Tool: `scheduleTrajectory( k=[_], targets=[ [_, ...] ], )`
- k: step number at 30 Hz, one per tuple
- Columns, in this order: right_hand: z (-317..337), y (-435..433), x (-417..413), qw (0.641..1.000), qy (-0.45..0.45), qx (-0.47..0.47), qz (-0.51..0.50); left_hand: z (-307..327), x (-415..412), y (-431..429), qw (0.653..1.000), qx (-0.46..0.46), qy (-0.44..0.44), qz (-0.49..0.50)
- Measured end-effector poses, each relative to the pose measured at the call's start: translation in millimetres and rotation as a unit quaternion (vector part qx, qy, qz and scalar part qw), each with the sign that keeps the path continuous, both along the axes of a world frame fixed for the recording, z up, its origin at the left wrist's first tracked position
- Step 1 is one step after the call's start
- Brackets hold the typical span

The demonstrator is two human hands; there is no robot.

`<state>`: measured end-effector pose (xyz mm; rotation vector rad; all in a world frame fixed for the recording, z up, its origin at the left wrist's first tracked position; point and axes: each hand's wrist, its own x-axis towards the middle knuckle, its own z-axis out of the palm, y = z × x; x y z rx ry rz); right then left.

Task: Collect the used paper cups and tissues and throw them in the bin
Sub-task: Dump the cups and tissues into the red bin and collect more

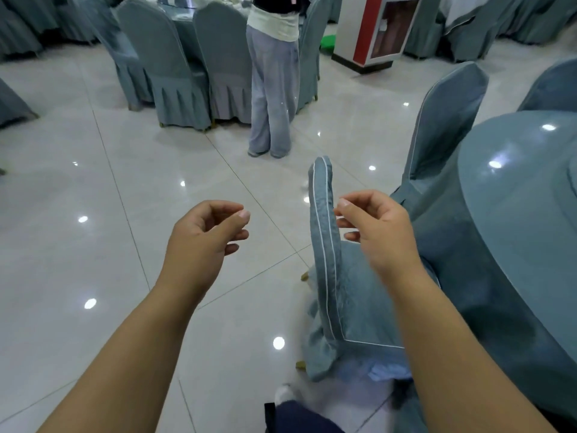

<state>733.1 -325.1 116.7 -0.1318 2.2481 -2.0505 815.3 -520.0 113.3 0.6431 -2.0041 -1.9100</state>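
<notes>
both left hand [203, 237] and right hand [379, 232] hover, fingers [240, 235] loosely curled.

The left hand [207, 234] and right hand [377, 228] hover loosely curled, holding nothing, over the floor [93, 214]; a covered chair [326, 245] stands beside the counter [524, 207].

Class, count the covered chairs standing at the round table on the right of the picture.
3. The nearest chair stands at lower centre; the second chair behind it; the third chair at the right edge, partly cut off. The round table may hide others.
</notes>
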Motion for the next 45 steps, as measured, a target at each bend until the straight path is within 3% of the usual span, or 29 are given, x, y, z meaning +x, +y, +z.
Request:
scheduleTrajectory(
  k=[10, 22, 32, 39, 45],
  targets=[
    [-12.4, -82.0, -167.2, 0.998, 0.001, -0.002, -0.056, -22.0, -166.3, -97.8, 0.999, -0.011, -0.036, -0.036],
    [-34.0, -110.1, -315.8, 0.985, -0.036, 0.113, -0.127, -73.4, -359.8, -159.0, 0.978, 0.047, -0.129, -0.157],
    [-53.6, -159.2, -427.5, 0.950, -0.138, 0.236, -0.147, -92.6, -542.3, -213.8, 0.939, -0.003, -0.156, -0.307],
    [-102.2, -175.9, -505.3, 0.936, -0.200, 0.210, -0.198, -129.1, -647.3, -196.2, 0.893, -0.072, -0.187, -0.404],
    [-191.2, -169.6, -580.1, 0.909, -0.271, 0.197, -0.247, -172.9, -757.6, -153.7, 0.849, -0.130, -0.219, -0.462]
  ],
)
